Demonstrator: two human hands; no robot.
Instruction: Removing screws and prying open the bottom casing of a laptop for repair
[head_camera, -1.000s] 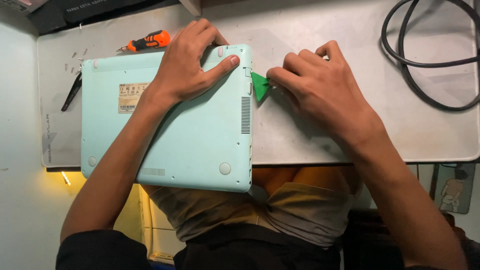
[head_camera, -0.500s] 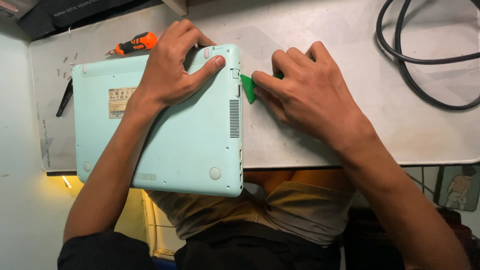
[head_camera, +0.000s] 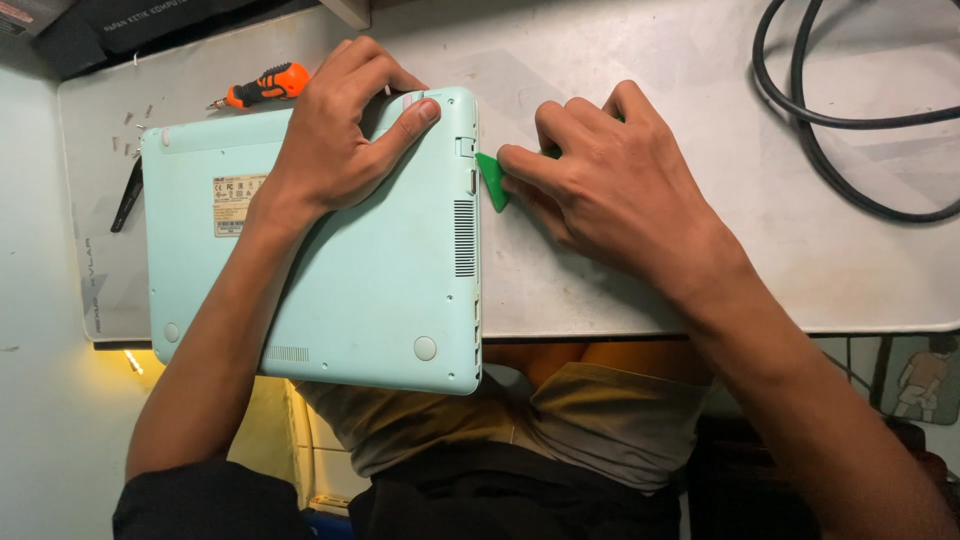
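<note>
A mint-green laptop (head_camera: 370, 290) lies bottom-side up on a grey mat (head_camera: 620, 280), its near part hanging over the table edge. My left hand (head_camera: 345, 140) presses flat on its far right corner, thumb along the edge. My right hand (head_camera: 610, 180) pinches a small green triangular pry pick (head_camera: 491, 182), whose tip sits at the seam on the laptop's right side, near the far corner.
An orange-handled screwdriver (head_camera: 265, 85) lies beyond the laptop, with several small screws (head_camera: 135, 125) to its left. A black tool (head_camera: 127, 195) lies at the laptop's left edge. A black cable (head_camera: 830, 110) loops at the far right.
The view has shifted slightly. The pick and my right hand stay at the laptop's right seam; my left hand keeps pressing the same corner.
</note>
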